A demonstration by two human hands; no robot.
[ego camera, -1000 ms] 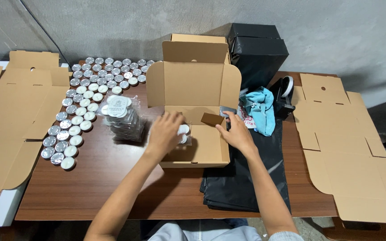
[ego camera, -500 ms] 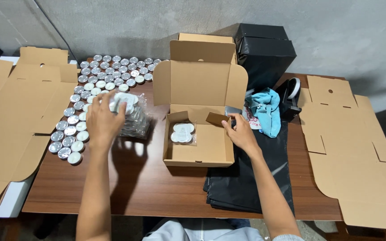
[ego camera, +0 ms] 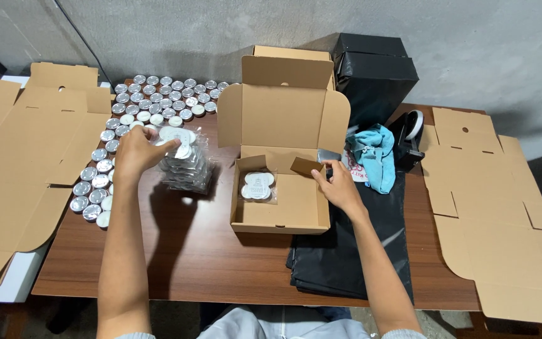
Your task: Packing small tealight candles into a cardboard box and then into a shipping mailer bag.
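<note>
Directly under left hand (ego camera: pixel 134 152): candle packets (ego camera: pixel 183 164)

Left hand (ego camera: pixel 134 152): your grip rests on the clear pack of candles (ego camera: pixel 183 164), beside the loose tealights (ego camera: pixel 158 100) | Right hand (ego camera: pixel 339 186): your fingers hold the side flap of the open cardboard box (ego camera: pixel 283 207) | Box: one packet of candles (ego camera: pixel 257 186) inside | Bench (ego camera: pixel 208 263): flat cardboard blanks (ego camera: pixel 26 157) at both ends.

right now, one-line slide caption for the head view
Left hand grips a clear packet of candles; right hand steadies the open cardboard box.
</note>
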